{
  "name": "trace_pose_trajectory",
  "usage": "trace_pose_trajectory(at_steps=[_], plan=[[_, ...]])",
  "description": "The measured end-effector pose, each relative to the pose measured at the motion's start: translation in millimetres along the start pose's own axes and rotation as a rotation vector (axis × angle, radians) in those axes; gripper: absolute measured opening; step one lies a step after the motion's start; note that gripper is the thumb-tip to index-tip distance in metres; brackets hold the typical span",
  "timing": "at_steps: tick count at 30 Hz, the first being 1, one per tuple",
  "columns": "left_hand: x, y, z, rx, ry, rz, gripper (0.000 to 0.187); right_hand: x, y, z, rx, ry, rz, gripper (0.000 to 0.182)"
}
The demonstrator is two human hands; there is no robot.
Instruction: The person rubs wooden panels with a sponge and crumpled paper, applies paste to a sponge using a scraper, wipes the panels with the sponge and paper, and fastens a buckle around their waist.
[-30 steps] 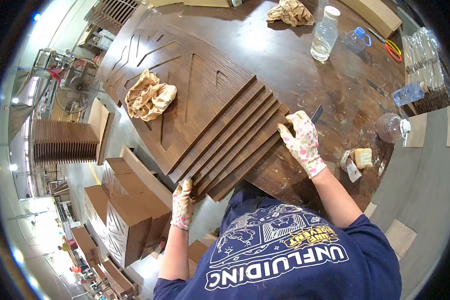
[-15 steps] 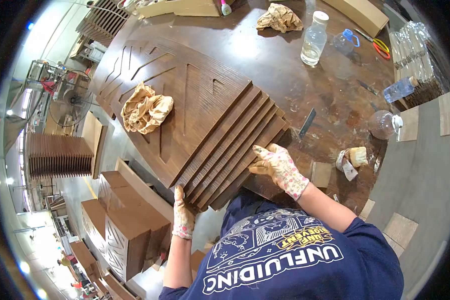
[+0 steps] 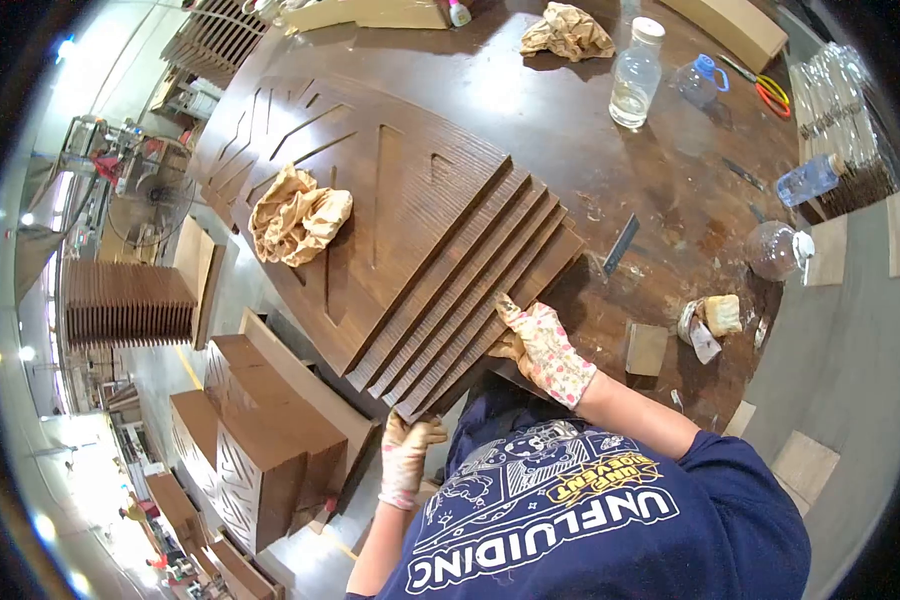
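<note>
A stack of dark brown wooden panels (image 3: 370, 220) lies on the table, its near edges fanned out like steps. Cut grooves run across the top panel. At the stack's near left corner, my left hand (image 3: 407, 460), in a flowered glove, has its fingers curled at the lowest panel edges. My right hand (image 3: 545, 352), gloved alike, grips the near edge of the lower panels, thumb on top and the other fingers partly hidden beneath. Crumpled brown paper (image 3: 298, 217) rests on the top panel.
Right of the stack, the worn table (image 3: 660, 240) holds a dark flat strip (image 3: 620, 245), a small block (image 3: 646, 348) and a glass bottle (image 3: 635, 75). Scissors (image 3: 770, 95) lie farther back. Brown boxy pieces (image 3: 280, 440) and a panel stack (image 3: 130, 300) stand at left.
My left hand has moved from the upper panels' left corner toward me, to the lowest panels' corner. My right hand has shifted slightly toward me along the near edge.
</note>
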State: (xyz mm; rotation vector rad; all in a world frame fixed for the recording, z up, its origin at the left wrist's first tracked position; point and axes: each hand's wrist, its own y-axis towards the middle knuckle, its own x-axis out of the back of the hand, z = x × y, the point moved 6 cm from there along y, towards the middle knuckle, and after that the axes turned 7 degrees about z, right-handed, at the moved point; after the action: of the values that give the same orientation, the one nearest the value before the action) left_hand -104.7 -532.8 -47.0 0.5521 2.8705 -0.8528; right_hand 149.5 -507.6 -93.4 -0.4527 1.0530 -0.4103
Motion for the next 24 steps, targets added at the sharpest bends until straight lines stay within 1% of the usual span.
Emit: trace_pose_trajectory(at_steps=[1, 2, 4, 5, 6, 7, 8, 10, 11, 14, 15, 16, 18, 21, 22, 23, 24], plan=[[-13.3, -6.1, -3.7, -0.091, 0.1, -0.101, 0.039, 3.2, 1.8, -0.8, 0.012, -0.042, -0.056, 0.025], [-1.6, -6.6, 15.0, -0.182, 0.275, -0.114, 0.041, 2.4, 2.6, -0.1, 0.009, -0.062, -0.033, 0.025], [-2.2, -13.7, 36.2, -0.173, 0.296, -0.115, 0.037, -7.8, -1.1, 10.3, 0.012, -0.096, 0.002, 0.027], [-10.6, -11.3, 42.4, -0.17, 0.595, 0.076, 0.035, -7.5, -0.3, 11.3, 0.017, -0.1, -0.019, 0.027], [-19.7, -11.9, 49.4, -0.23, 0.911, 0.268, 0.033, -4.7, 0.7, 9.9, 0.002, -0.106, -0.034, 0.026], [-42.8, -15.0, 36.5, -0.341, 1.151, 0.443, 0.032, -0.2, 2.4, 6.9, -0.015, -0.112, -0.048, 0.027], [-59.1, -14.1, 15.5, -0.449, 1.181, 0.434, 0.034, 3.5, 5.1, 4.3, -0.03, -0.116, -0.06, 0.031], [-87.7, 3.8, -5.4, -0.727, 1.555, 0.378, 0.045, 5.2, 9.4, 0.9, -0.01, -0.101, -0.005, 0.03], [-102.2, 5.5, -16.3, -0.676, 1.681, 0.287, 0.059, 5.6, 10.0, 1.0, 0.003, -0.092, 0.021, 0.03], [-121.6, 31.0, -5.0, -0.616, 1.751, 0.175, 0.071, -19.0, -6.5, 18.8, 0.064, -0.023, 0.055, 0.026], [-122.8, 38.2, -0.1, -0.691, 1.817, 0.171, 0.078, -21.6, -9.3, 24.3, 0.082, -0.042, 0.067, 0.028], [-116.2, 44.1, 7.0, -0.642, 1.83, 0.05, 0.079, -20.9, -8.8, 26.9, 0.079, -0.063, 0.041, 0.028], [-108.0, 58.8, 12.0, -0.491, 1.682, 0.025, 0.081, -19.0, -9.4, 26.6, 0.062, -0.096, -0.018, 0.027], [-106.2, 85.6, 7.3, -0.145, 1.401, 0.133, 0.083, -14.2, -6.7, 24.2, 0.087, -0.125, -0.017, 0.027], [-117.7, 84.9, -5.1, -0.156, 1.604, 0.113, 0.081, -16.8, -8.0, 24.8, 0.087, -0.128, -0.003, 0.027], [-111.5, 87.7, 3.2, -0.289, 1.589, 0.085, 0.076, -17.0, -13.5, 26.1, 0.101, -0.138, -0.041, 0.028], [-102.0, 89.9, 14.0, -0.417, 1.574, 0.055, 0.071, -23.2, -16.3, 28.2, 0.099, -0.098, 0.029, 0.026]])
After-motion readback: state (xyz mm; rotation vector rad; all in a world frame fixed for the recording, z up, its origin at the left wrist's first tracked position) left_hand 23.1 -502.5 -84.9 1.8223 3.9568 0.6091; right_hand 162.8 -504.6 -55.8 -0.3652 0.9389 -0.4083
